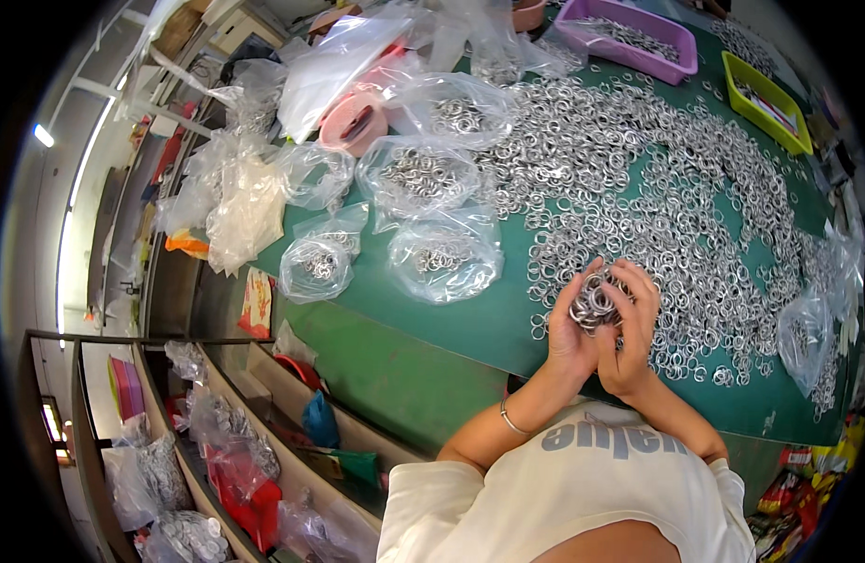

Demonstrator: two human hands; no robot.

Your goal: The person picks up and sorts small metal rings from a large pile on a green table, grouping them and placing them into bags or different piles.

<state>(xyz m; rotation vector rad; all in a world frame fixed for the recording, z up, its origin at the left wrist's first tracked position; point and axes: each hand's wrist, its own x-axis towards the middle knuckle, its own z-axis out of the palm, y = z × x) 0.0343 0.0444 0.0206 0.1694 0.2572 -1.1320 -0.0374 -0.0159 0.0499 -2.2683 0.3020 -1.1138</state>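
Cupped together over the near edge of a large spread of rings, my left hand [571,330] and my right hand [633,328] hold a clump of silver metal rings [596,302] between them. The fingers of both hands curl around the clump. Beneath and beyond them, a broad layer of loose metal rings [583,141] covers much of the green table [404,328]. To the left of my hands, a clear plastic bag [447,255] with rings inside lies on the table. Another small bag of rings [320,266] is beside it.
More ring-filled bags [423,178] lie farther back, near a pink basket [355,122]. A purple tray [629,38] and a yellow-green basket [768,101] stand at the far right. A clear bag [806,340] lies at the right edge. Shelves [254,413] with bagged goods flank the lower left.
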